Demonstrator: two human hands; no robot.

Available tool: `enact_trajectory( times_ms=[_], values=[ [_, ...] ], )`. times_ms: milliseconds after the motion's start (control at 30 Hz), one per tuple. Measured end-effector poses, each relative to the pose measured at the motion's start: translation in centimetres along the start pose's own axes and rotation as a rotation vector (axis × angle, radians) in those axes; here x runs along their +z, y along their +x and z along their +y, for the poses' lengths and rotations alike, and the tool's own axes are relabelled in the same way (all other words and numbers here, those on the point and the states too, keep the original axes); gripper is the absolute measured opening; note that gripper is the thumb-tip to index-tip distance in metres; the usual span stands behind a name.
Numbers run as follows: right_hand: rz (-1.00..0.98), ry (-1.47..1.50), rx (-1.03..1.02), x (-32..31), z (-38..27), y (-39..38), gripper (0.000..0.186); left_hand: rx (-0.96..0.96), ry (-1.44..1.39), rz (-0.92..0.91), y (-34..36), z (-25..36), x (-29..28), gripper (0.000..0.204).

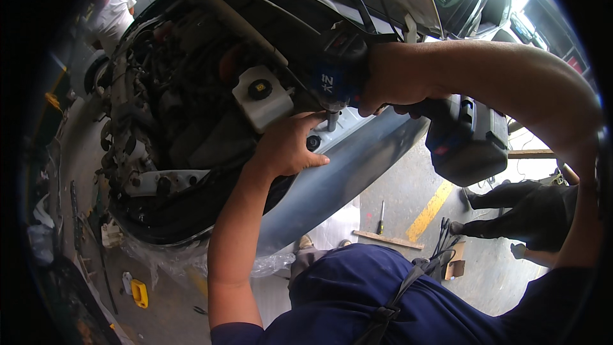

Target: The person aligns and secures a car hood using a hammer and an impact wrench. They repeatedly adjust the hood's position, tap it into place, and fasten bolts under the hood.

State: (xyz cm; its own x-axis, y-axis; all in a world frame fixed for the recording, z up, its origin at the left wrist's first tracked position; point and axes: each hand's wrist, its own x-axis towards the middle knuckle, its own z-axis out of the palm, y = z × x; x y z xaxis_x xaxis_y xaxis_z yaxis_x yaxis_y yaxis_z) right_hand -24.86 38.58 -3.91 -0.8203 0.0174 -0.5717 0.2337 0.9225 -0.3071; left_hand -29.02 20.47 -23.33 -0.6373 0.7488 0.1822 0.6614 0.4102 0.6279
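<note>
My right hand [397,75] is wrapped round the grip of a cordless impact wrench [338,67] with a dark blue and black body. Its chunky battery [469,144] sticks out to the right of the hand. A metal socket [332,121] points down from the wrench onto the upper edge of a grey-blue car fender [319,195]. Beside that socket, my left hand [288,145] rests at the fender's edge with thumb and forefinger spread apart. Between them lies a round black part [313,143]. Whatever fastener sits under the socket is hidden.
A white fluid reservoir [265,102] with a black cap stands in the engine bay, left of the wrench. A dark bar [220,16] slants overhead. On the floor lie a screwdriver [382,218], a wooden strip [388,239] and a yellow object [139,294]. Two other people are nearby.
</note>
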Motion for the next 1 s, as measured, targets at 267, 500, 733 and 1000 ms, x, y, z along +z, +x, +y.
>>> enact_trajectory(
  times_ms=[267,500,733,1000],
  values=[
    [-0.054,-0.024,-0.01,-0.7,0.0,0.9,0.038,0.191,0.29,0.506,-1.6,1.7,2.6,0.048],
    [-0.013,0.008,-0.007,-0.6,0.9,1.1,0.027,0.301,0.009,0.831,-0.1,4.8,14.6,0.028],
    [-0.069,0.003,-0.092,-2.2,1.7,1.4,0.028,0.383,0.048,0.863,1.5,3.8,14.4,0.032],
    [-0.072,-0.055,-0.202,-1.3,1.3,2.3,0.023,0.152,0.227,0.907,1.5,4.6,12.3,0.028]
  ],
)
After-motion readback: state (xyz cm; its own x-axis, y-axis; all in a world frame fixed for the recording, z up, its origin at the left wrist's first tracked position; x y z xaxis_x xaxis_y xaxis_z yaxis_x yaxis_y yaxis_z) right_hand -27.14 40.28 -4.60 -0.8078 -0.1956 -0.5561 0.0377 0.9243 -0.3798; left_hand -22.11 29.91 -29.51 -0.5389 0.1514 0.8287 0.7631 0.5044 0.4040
